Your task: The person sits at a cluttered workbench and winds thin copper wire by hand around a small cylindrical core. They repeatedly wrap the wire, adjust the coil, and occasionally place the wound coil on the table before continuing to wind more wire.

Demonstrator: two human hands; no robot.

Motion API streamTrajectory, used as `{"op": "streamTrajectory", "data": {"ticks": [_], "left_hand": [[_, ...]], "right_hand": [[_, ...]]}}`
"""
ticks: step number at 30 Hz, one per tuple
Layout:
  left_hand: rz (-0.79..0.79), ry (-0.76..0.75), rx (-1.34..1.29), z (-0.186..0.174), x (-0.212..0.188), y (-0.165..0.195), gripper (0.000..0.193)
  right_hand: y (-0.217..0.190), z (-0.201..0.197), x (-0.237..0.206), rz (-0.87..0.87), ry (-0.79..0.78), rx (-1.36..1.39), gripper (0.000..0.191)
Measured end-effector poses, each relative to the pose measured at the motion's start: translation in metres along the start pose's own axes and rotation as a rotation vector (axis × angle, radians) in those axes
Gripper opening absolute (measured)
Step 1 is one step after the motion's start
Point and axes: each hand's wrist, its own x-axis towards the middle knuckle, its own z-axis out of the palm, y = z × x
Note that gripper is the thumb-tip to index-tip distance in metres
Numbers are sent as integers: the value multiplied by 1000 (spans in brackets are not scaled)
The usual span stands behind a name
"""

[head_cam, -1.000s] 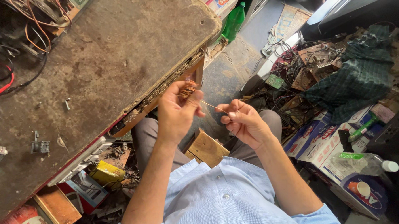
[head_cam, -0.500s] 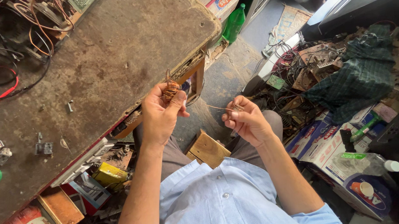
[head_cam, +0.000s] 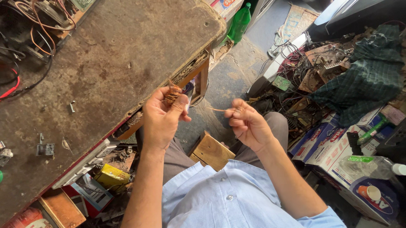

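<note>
**Copper coil in the left hand, wire end pinched in the right**

The left hand (head_cam: 160,117) is closed around a small coil of copper wire (head_cam: 172,94), thumb and fingertips gripping it just off the near edge of the workbench (head_cam: 102,72). The right hand (head_cam: 247,123) pinches the free end of a thin copper strand (head_cam: 217,110) between thumb and forefinger, its other fingers curled in. The strand runs between the two hands, over the lap.

Compared with half a second ago, the hands stand a little further apart and more strand shows between them. A second ago the left hand was lower and closer to the right, with the coil hidden behind its fingers; now the coil shows plainly above the thumb.

Under the hands, between the knees, sits a wooden block (head_cam: 212,151). The bench fills the left and far side; on it lie a small metal clip (head_cam: 72,106), a grey metal part (head_cam: 45,149) and, at the far left corner, a tangle of red and black cables (head_cam: 12,66). Under the bench edge a yellow box (head_cam: 112,176) lies among other clutter. Beyond the bench's far right corner stands a green bottle (head_cam: 239,23). On the right are a dark green checked cloth (head_cam: 368,76), printed cardboard boxes (head_cam: 330,143) and a clear plastic bottle with a white cap (head_cam: 376,166). Nothing lies across the strand between the hands.
</note>
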Motion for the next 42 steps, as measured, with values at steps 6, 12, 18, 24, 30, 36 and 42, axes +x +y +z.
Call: {"op": "streamTrajectory", "data": {"ticks": [6, 12, 18, 24, 30, 36, 42], "left_hand": [[11, 26, 20, -11, 4, 8, 26], [10, 10, 5, -13, -1, 20, 26], [30, 27, 9, -16, -5, 29, 24], [60, 80, 14, -25, -2, 36, 22], [82, 27, 27, -16, -10, 51, 24], [134, 0, 59, -11, -22, 62, 26], [196, 157, 183, -27, -19, 44, 20]], "right_hand": [[-6, -4, -7, 36, -47, 104, 31], [-5, -9, -5, -48, 88, -21, 16], [-8, -7, -3, -82, -2, -24, 31], [-14, -3, -18, 28, -25, -367, 36], [-7, -17, -11, 62, 8, -237, 23], [-4, -20, -5, 43, 236, -107, 17], [-9, 5, -13, 26, 101, -81, 28]]}}
